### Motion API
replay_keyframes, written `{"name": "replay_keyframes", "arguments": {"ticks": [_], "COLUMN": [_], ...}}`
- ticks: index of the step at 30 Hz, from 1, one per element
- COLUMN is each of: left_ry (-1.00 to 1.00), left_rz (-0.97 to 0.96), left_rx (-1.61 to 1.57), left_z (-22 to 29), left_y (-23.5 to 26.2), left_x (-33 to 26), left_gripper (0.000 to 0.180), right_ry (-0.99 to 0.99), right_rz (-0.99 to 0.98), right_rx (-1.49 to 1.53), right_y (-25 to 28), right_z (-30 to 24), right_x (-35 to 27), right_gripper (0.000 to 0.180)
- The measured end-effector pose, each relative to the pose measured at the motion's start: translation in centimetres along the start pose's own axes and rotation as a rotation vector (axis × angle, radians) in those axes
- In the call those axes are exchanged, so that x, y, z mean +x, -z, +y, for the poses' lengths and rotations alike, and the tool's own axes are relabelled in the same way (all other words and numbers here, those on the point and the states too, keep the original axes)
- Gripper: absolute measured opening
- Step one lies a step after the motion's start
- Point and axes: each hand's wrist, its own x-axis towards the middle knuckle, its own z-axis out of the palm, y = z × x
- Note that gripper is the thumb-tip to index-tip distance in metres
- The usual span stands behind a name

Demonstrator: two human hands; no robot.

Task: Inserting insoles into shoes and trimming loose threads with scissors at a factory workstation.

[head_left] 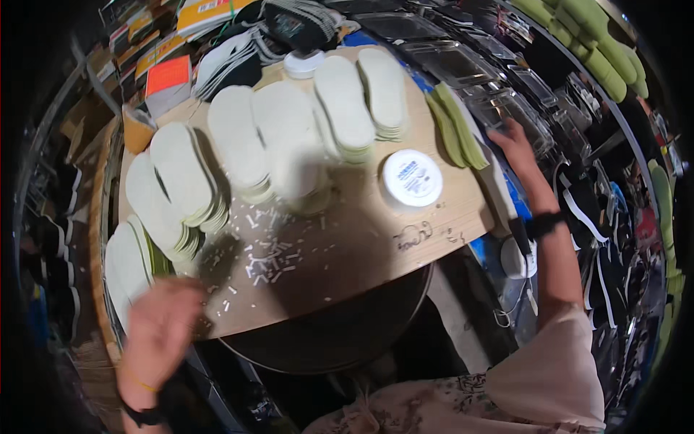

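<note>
Seven piles of pale shoe insoles (345,101) can be counted on one wooden tabletop (354,239), in an arc to the left of and beyond the white tub (413,178), the leftmost perhaps more than one pile. Their long axes run away from the person, far ends leaning left; toe and heel cannot be told apart. Two green insoles (457,126) lie right of and beyond the tub, similarly aligned. The left hand (170,307), well left of the tub, is blurred beside the leftmost pile; its fingers appear bent, but its grasp cannot be told. The right hand (513,145), right of the tub, is partly open near clear plastic trays (510,116); whether it holds anything cannot be told. Many white scraps (271,260) lie left of the tub.
</note>
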Motion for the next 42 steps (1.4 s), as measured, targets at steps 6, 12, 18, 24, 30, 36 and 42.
{"name": "replay_keyframes", "arguments": {"ticks": [6, 12, 18, 24, 30, 36, 42], "left_ry": [-0.227, 0.179, 0.46, 0.296, 0.011, 0.078, 0.252], "left_rz": [-0.292, 0.038, 0.26, 0.038, -0.206, -0.137, -0.302], "left_rx": [-0.403, -0.734, -0.452, -0.534, -1.113, -0.782, -0.653], "left_z": [9.3, 17.6, 20.0, 19.2, 16.7, 17.8, 14.1], "left_y": [-11.0, -27.4, -30.2, -30.0, -30.2, -23.6, -19.0], "left_x": [8.8, 26.6, 28.4, 23.0, 15.2, 7.1, -0.7], "left_gripper": [0.031, 0.039, 0.038, 0.051, 0.041, 0.041, 0.032], "right_ry": [-0.361, -0.05, 0.028, 0.095, 0.339, 0.167, -0.485], "right_rz": [-0.423, -0.286, -0.292, -0.475, -0.42, 0.166, -0.09], "right_rx": [0.13, 0.146, 0.2, 0.281, 0.286, -0.18, -0.118], "right_y": [-4.4, -9.0, -8.9, -5.8, -4.9, 10.7, 21.4], "right_z": [-2.5, -0.4, 1.1, 1.7, 4.7, 7.1, 18.4], "right_x": [5.5, 5.1, 3.4, 0.5, -5.6, -2.9, 6.1], "right_gripper": [0.091, 0.107, 0.107, 0.099, 0.089, 0.051, 0.043]}}
